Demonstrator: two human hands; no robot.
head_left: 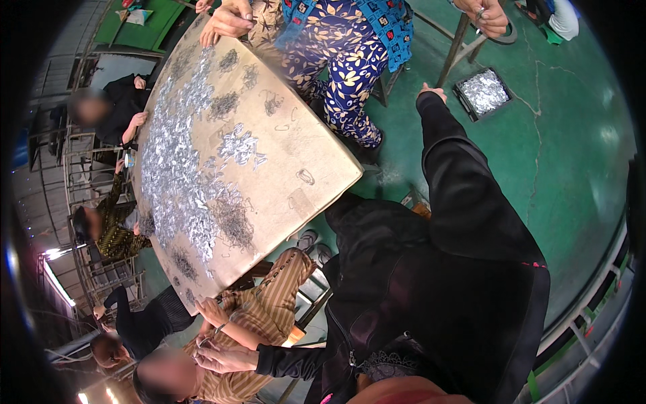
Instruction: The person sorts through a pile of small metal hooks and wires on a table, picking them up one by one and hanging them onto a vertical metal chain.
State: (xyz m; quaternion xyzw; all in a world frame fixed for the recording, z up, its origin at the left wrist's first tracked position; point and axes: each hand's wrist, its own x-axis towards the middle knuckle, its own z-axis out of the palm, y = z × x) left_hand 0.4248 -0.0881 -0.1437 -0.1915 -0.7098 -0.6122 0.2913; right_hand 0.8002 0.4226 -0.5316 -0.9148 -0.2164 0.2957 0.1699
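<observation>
My left hand [225, 357] reaches left past a seated person in striped clothes. Its fingers are closed together, and what they pinch is too small to make out. That person's own hand [212, 312], with a bracelet at the wrist, is at the table's near corner. My right arm stretches away in a black sleeve, and my right hand [433, 93] is beside the lower end of a wooden post [454, 50]. Its fingers are too small and partly hidden to read. On the cardboard-covered table [296, 141] lie many shiny silver metal pieces [171, 148] and dark wire hooks [234, 225].
A dark tray [483, 93] of silver pieces stands on the green floor [565, 141]. Across from me a person in blue patterned trousers [350, 60] has one hand [232, 20] over the table and the other [490, 19] near the post. Several people sit along the table's left side.
</observation>
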